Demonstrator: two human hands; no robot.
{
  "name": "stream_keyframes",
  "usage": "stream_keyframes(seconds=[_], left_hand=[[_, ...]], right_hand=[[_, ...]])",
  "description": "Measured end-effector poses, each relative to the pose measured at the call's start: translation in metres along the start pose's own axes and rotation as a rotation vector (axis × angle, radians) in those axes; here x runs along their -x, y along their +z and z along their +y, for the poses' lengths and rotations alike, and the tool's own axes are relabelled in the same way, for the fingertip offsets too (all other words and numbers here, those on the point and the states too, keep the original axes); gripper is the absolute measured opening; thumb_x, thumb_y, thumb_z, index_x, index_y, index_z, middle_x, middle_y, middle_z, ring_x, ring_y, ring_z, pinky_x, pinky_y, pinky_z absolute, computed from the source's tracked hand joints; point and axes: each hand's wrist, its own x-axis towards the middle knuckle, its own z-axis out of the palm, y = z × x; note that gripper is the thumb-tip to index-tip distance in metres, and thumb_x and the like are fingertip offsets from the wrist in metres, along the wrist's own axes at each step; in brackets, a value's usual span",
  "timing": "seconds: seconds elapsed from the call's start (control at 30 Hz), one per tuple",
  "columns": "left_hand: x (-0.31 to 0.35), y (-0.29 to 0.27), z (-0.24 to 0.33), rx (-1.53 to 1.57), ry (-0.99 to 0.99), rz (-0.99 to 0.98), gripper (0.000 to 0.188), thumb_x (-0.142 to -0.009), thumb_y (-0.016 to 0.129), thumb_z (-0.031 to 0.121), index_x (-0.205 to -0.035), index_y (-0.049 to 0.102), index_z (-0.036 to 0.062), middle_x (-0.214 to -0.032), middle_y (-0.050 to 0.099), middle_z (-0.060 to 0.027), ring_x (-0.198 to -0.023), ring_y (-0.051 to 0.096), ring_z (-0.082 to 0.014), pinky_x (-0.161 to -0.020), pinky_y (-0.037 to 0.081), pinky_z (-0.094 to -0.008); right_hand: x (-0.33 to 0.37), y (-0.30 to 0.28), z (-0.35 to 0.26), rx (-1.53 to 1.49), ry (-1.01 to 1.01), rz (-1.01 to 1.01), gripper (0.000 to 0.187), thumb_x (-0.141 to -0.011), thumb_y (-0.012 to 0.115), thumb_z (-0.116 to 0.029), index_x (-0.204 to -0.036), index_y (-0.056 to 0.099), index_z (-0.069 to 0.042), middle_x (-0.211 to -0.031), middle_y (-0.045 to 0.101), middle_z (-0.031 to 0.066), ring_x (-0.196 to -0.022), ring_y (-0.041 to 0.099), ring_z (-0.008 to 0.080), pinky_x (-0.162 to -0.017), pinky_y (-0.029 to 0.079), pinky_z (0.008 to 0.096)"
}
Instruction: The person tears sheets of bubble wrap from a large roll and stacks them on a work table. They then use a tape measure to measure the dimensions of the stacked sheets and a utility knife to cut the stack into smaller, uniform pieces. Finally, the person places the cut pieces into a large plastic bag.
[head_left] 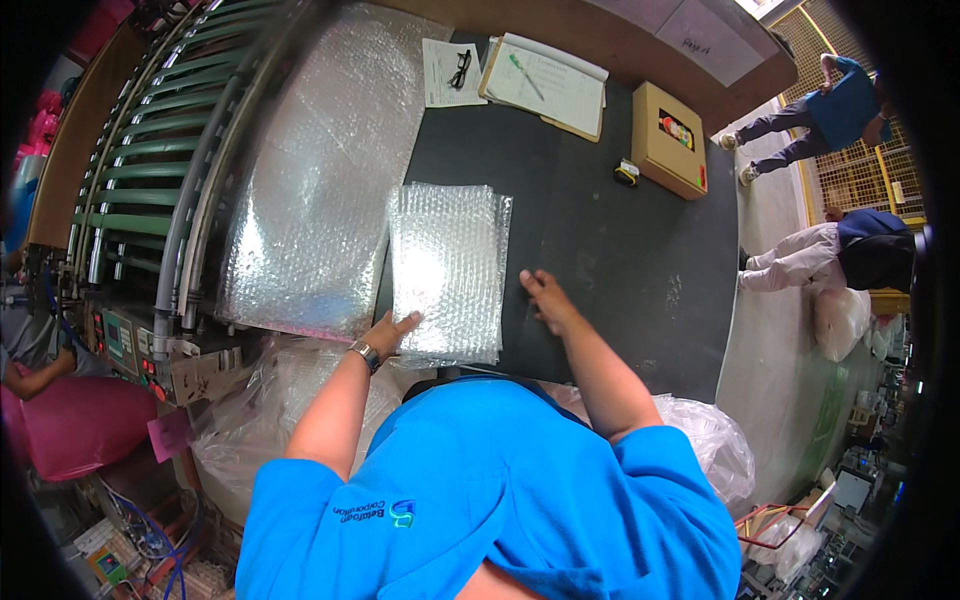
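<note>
1. 2 bare arms reach forward from a blue shirt (480, 500) at the bottom edge, toward a black table (620, 250).
2. Left hand (392, 330), with a watch (364, 352) on the wrist, has its fingers extended and presses against the near left edge of a stack of bubble bags (448, 270). It is open, gripping nothing.
3. Right hand (545, 298) lies flat on the table just right of the stack, palm down, fingers spread, apart from the bags and holding nothing.
4. Stack sits on the table's left part, directly ahead of the person, edges roughly even.
5. Judged step: squaring up the stack. The next move likely calls for bringing the right hand in against the stack's right edge, so both hands can press it even.
6. Left of the stack, a wide bubble sheet (320, 170) runs off green rollers (150, 160).
7. Farther away lie a notebook (548, 85), a paper (450, 72) and a cardboard box (670, 140).
8. At far right, 2 other people (830, 105) are on the floor area.
</note>
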Motion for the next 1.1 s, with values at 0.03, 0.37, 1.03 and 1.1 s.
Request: stream_keyframes(seconds=[0.03, 0.37, 1.03, 1.1], left_hand=[[0.0, -0.001, 0.007, 0.03, 0.002, 0.051, 0.09, -0.07, 0.066, 0.042, -0.129, 0.019, -0.0066, -0.126, 0.035, -0.0234, -0.114, 0.04, -0.0273, -0.092, 0.034, -0.0354], [0.018, 0.007, 0.075, 0.277, 0.487, 0.13, 0.064, -0.066, 0.072, 0.023, -0.114, 0.036, -0.0006, -0.108, 0.05, -0.0146, -0.098, 0.049, -0.0215, -0.084, 0.04, -0.034], [0.048, 0.026, 0.096, -0.195, 0.754, 0.145, 0.041, -0.07, 0.067, 0.026, -0.102, 0.056, 0.0023, -0.111, 0.053, -0.0122, -0.102, 0.05, -0.0213, -0.087, 0.038, -0.0331], [0.05, 0.022, 0.103, -0.195, 0.507, -0.024, 0.049, -0.069, 0.067, 0.027, -0.108, 0.051, 0.0014, -0.112, 0.052, -0.0133, -0.103, 0.049, -0.0208, -0.086, 0.038, -0.0328]], right_hand=[[-0.009, 0.009, 0.014, -0.055, -0.009, -0.038, 0.081, -0.073, 0.06, -0.045, -0.13, 0.02, -0.003, -0.13, 0.029, 0.0186, -0.119, 0.031, 0.0319, -0.092, 0.032, 0.0398], [0.012, 0.041, -0.036, -0.321, -0.52, -0.368, 0.057, -0.065, 0.068, -0.009, -0.115, 0.042, -0.001, -0.105, 0.052, 0.0114, -0.099, 0.049, 0.0202, -0.087, 0.038, 0.0333], [0.029, 0.005, -0.038, -0.064, -0.644, -0.256, 0.055, -0.059, 0.073, -0.006, -0.108, 0.048, -0.001, -0.1, 0.055, 0.0077, -0.094, 0.052, 0.0173, -0.084, 0.041, 0.0295], [0.031, 0.008, -0.036, -0.04, -0.602, -0.249, 0.057, -0.058, 0.073, -0.007, -0.109, 0.047, -0.001, -0.099, 0.056, 0.0078, -0.093, 0.052, 0.0173, -0.084, 0.041, 0.0291]])
